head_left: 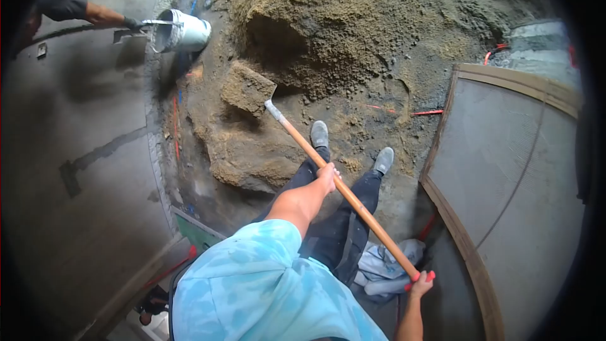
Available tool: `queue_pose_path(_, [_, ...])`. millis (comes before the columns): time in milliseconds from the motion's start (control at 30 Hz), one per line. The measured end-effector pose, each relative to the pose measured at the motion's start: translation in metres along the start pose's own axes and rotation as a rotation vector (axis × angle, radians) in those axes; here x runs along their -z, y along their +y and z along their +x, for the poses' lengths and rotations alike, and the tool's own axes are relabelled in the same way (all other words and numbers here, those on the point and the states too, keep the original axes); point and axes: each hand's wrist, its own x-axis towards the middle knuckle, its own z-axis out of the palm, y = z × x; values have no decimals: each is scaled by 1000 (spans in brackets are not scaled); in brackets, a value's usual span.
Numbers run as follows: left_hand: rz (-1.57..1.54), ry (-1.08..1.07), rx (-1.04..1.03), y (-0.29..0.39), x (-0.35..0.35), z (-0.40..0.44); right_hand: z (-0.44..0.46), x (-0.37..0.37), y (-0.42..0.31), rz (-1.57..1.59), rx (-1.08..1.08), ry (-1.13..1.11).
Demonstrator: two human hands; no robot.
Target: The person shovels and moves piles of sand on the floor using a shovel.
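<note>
A long-handled shovel [366, 216] runs diagonally in front of my body, with its blade at the upper left and the red end of its handle at the lower right. Brownish sand [245, 90] is heaped on the blade, beside a large sand pile [353, 12] with a dark hollow in it. My left hand [327, 177] is closed around the middle of the wooden shaft. Lower down, my right hand [421, 284] grips the handle near its red end.
At the upper left a co-worker's gloved hand [132, 23] is at the handle of a tilted white bucket [192, 31]. A wood-framed panel [492, 120] stands on the right, a grey wall [95, 170] on the left. A crumpled pale sack [379, 262] lies behind the shaft.
</note>
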Motion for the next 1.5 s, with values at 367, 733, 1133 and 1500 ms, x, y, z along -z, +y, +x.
queue_pose_path(367, [180, -111, -602, 103, -4, -146, 114, -55, -63, -139, -534, -654])
queue_pose_path(733, [-194, -246, -136, 80, -7, -99, 28, 4, -132, 187, 123, -220])
queue_pose_path(1133, [-189, -321, 416, -91, -107, -76, -35, 88, -313, -387, 17, 163])
queue_pose_path(1500, [-244, -265, 158, 193, -24, 121, -27, -211, -258, -40, 235, -182])
